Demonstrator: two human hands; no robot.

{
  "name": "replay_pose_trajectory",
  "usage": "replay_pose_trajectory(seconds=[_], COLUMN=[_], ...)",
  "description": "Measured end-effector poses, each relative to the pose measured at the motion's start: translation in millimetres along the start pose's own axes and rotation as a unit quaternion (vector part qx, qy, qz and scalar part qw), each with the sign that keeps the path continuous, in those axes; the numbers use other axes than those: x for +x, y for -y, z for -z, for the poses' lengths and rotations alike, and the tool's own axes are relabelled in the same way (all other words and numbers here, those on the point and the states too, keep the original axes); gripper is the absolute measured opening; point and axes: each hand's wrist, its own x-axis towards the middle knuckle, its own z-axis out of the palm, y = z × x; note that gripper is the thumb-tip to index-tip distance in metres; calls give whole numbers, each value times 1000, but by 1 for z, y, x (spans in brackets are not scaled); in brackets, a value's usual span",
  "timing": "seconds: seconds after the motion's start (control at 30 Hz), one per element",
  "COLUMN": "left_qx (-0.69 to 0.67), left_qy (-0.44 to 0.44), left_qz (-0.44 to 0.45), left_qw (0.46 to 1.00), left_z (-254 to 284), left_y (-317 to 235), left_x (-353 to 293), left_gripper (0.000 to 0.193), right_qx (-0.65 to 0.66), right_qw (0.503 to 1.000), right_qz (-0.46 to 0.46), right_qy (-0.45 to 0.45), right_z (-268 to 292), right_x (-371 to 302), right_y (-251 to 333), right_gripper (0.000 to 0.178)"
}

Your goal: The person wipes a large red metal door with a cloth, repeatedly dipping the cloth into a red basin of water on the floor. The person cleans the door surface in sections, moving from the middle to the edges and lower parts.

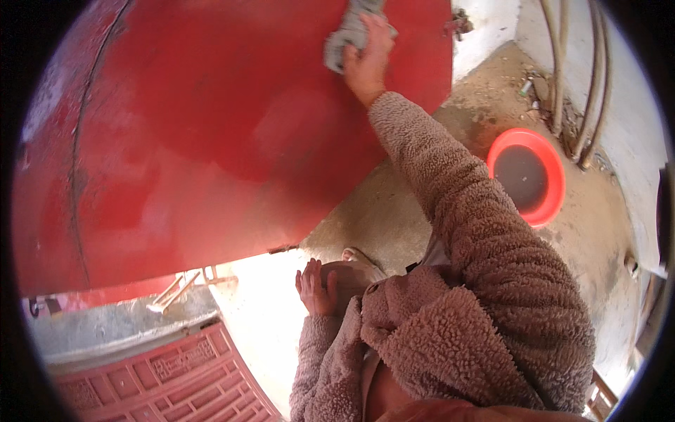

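My right hand point(370, 67) grips a wet-looking grey cloth point(342, 43) and presses it to the red door panel point(211, 91), high up and near its right edge. Part of the cloth sticks out past my fingers on the left and above. Darker, wet-looking patches show on the red surface. Lower down, my left hand point(316, 290) rests by my bent knee with its fingers stretched out and nothing in them. Fluffy brown sleeves cover both my arms.
Right of my outstretched arm, an orange-red basin point(555, 179) of murky water stands on the dirty floor point(383, 204). Pipes or hoses point(598, 91) run down the white wall. A metal latch point(460, 24) juts from the door's edge. A patterned red gate panel point(176, 373) is at lower left.
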Motion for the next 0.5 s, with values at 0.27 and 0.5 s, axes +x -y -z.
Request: replay_pose_trajectory(seconds=[0.27, 0.5], left_qx=[31, 72], left_qy=[-102, -85], left_qz=[43, 82], left_qw=[993, 990], left_z=[-6, -4], left_y=[13, 9], left_x=[-1, 1], left_gripper=[35, 32], right_qx=[158, 134], right_qw=[780, 934], right_qz=[-601, -331], right_qy=[-74, -18], right_z=[8, 4], right_x=[-134, -73], right_y=[-101, -37], right_gripper=[50, 38])
